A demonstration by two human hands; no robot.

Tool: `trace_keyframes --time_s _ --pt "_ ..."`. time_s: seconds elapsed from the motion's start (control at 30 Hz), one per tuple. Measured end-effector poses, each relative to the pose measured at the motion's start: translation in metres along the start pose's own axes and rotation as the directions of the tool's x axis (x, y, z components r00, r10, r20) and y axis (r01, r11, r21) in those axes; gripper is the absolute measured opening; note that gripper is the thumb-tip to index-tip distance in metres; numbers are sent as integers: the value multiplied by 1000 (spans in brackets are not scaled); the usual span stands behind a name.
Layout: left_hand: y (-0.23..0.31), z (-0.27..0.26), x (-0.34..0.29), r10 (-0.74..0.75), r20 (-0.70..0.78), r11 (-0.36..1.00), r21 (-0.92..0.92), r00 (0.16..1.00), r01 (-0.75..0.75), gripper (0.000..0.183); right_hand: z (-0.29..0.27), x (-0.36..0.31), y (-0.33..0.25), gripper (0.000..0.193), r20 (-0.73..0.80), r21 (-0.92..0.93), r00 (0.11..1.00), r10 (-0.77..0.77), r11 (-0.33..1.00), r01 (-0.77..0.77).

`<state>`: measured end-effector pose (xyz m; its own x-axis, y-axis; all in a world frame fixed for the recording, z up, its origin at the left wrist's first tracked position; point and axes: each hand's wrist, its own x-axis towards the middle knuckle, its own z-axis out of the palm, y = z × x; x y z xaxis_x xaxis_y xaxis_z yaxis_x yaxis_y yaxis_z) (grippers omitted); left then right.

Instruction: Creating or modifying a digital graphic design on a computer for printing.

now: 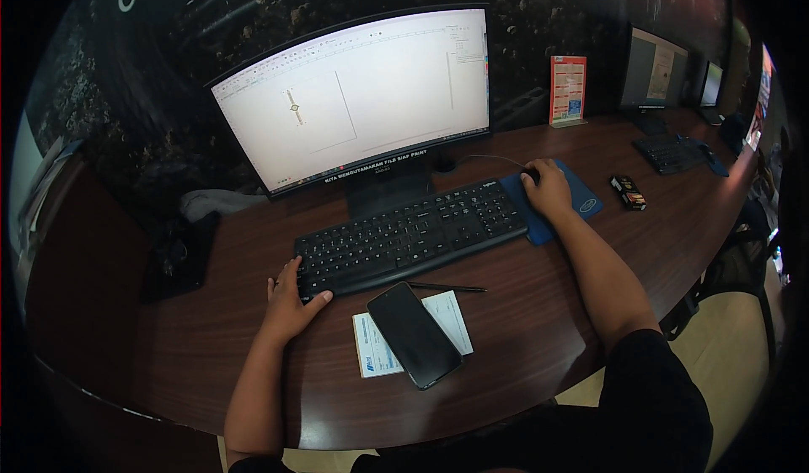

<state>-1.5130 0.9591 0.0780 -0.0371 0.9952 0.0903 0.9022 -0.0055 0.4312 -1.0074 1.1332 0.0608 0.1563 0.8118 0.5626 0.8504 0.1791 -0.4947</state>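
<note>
Places are given clockwise around the black keyboard, which is set in the middle of the brown desk. At eight o'clock, its left end is touched by the left hand; the fingers are spread and the thumb is held apart along the front edge, with nothing pinched. Between two and three o'clock, the dark mouse is mostly covered by the right hand, which is curled over it on a blue mouse pad.

At three o'clock, beyond the pad, a small dark box is seen lying on the desk; its inside is hidden, so whether anything is held in it cannot be told. At six o'clock, a printed slip is partly covered by a dark-screened phone, and a thin black pen is laid at five. At twelve, a mostly white page is shown on the lit monitor. A red-and-white calendar is stood between one and two. At nine, papers are stacked near the view's rim; whether they are held in a container cannot be told.
</note>
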Motion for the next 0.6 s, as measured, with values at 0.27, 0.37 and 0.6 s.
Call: trace_keyframes --time_s 0.27,0.37,0.6 --pt "0 1 0 3 -3 1000 1 1000 -3 100 -1 -1 2 27 0 -5 1000 4 1000 -4" --pt "-2 1 0 6 -2 1000 4 1000 -6 100 0 0 2 28 10 6 1000 -7 1000 7" --pt "-3 2 0 14 -4 1000 3 1000 -14 100 2 0 4 28 0 -2 1000 -20 1000 20"
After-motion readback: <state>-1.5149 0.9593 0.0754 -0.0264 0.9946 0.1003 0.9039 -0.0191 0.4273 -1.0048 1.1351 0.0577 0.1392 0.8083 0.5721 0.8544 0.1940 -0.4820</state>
